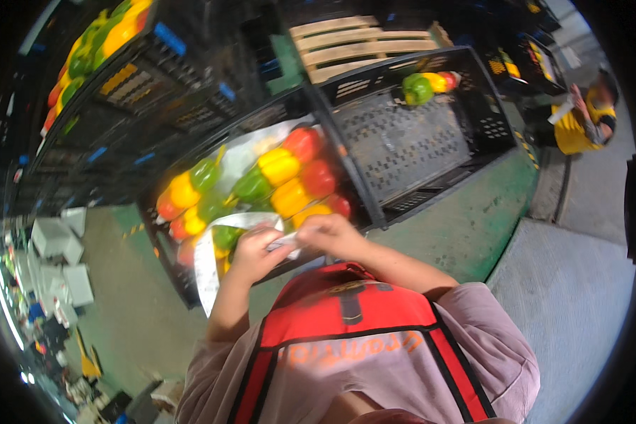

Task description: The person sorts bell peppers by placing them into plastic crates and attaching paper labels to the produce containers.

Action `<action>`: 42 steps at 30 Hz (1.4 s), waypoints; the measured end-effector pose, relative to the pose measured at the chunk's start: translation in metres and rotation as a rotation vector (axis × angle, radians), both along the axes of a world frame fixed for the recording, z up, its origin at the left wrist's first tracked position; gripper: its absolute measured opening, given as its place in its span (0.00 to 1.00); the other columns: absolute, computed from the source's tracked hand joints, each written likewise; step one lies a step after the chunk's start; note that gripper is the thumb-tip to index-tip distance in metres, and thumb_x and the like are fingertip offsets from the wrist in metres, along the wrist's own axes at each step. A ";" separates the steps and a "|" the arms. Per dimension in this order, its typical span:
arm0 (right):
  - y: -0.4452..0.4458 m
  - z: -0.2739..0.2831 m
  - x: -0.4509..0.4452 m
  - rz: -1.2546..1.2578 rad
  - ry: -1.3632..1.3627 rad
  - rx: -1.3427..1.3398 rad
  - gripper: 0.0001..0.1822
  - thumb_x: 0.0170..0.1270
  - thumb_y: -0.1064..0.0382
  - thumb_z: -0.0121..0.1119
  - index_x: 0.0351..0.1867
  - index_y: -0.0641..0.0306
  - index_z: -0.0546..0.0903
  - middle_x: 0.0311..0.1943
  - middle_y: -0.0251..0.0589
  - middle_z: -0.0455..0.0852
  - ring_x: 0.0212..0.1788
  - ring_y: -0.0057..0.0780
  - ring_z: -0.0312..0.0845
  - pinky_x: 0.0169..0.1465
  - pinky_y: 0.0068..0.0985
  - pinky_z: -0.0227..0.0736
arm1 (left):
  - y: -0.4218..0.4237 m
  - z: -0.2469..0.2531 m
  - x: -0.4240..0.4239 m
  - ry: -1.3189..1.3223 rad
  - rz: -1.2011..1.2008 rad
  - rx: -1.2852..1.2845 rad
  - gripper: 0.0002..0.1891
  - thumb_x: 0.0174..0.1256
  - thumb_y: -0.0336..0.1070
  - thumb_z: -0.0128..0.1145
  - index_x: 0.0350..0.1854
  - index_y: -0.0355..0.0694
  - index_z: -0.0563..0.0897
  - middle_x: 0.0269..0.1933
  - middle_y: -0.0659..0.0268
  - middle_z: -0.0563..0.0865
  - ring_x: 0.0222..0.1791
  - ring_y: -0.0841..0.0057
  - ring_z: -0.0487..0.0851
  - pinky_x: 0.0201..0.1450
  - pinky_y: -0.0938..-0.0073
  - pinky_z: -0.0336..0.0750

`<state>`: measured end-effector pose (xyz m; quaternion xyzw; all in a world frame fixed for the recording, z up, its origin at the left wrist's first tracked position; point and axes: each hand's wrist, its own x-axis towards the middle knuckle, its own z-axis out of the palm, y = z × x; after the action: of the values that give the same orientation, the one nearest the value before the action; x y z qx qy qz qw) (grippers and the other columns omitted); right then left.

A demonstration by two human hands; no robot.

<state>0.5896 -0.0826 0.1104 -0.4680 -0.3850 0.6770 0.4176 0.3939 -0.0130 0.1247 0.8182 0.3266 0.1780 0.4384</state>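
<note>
Both my hands meet over the near edge of a black plastic crate [169,275] holding rows of bell peppers. A strip of white labels [205,265] loops from my fingers and hangs down past my left forearm. My left hand [257,252] grips this strip between thumb and fingers. My right hand [331,233] pinches its end, where a label appears to lift; blur hides the exact hold. Below lie red peppers [318,178], yellow peppers [279,165] and green peppers [252,185], seemingly packed in sets of three. Part of the crate's bottom shows a pale liner [238,159].
A second black crate [408,143] adjoins on the right, with one green, yellow and red pepper set [418,89] at its far side. Stacked crates [138,106] rise at left. Behind stands a wooden pallet [360,45]. A person in a yellow vest [577,127] is at far right.
</note>
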 end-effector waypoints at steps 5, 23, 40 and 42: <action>0.000 -0.031 -0.012 -0.143 0.280 -0.297 0.10 0.63 0.58 0.54 0.33 0.64 0.78 0.27 0.29 0.78 0.30 0.14 0.71 0.34 0.15 0.66 | -0.017 0.014 0.007 0.005 0.054 -0.435 0.09 0.51 0.32 0.62 0.31 0.34 0.79 0.27 0.63 0.79 0.25 0.77 0.77 0.31 0.78 0.70; 0.119 -0.106 0.018 -0.486 -0.583 -0.111 0.19 0.56 0.62 0.59 0.46 0.73 0.74 0.37 0.43 0.82 0.39 0.28 0.77 0.44 0.24 0.71 | 0.011 -0.006 -0.024 -0.399 0.262 0.083 0.03 0.52 0.24 0.53 0.25 0.30 0.79 0.46 0.52 0.79 0.30 0.77 0.79 0.32 0.80 0.71; 0.196 -0.177 -0.017 -0.908 -0.301 -0.330 0.34 0.54 0.55 0.64 0.56 0.73 0.63 0.50 0.45 0.73 0.48 0.30 0.70 0.50 0.24 0.66 | 0.025 -0.050 -0.041 -0.415 0.691 -0.491 0.04 0.60 0.28 0.55 0.30 0.33 0.79 0.24 0.75 0.77 0.22 0.92 0.68 0.24 0.87 0.63; 0.202 -0.174 -0.007 -0.903 -0.315 -0.383 0.34 0.53 0.53 0.64 0.56 0.71 0.64 0.51 0.45 0.73 0.49 0.31 0.69 0.51 0.25 0.65 | 0.031 -0.045 -0.036 -0.459 0.717 -0.543 0.04 0.60 0.28 0.55 0.33 0.33 0.80 0.25 0.77 0.78 0.24 0.93 0.69 0.26 0.88 0.64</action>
<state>0.5824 0.1199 -0.0636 -0.7519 -0.0719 0.4092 0.5120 0.3582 0.0180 0.0794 0.4508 0.5167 0.4012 0.6074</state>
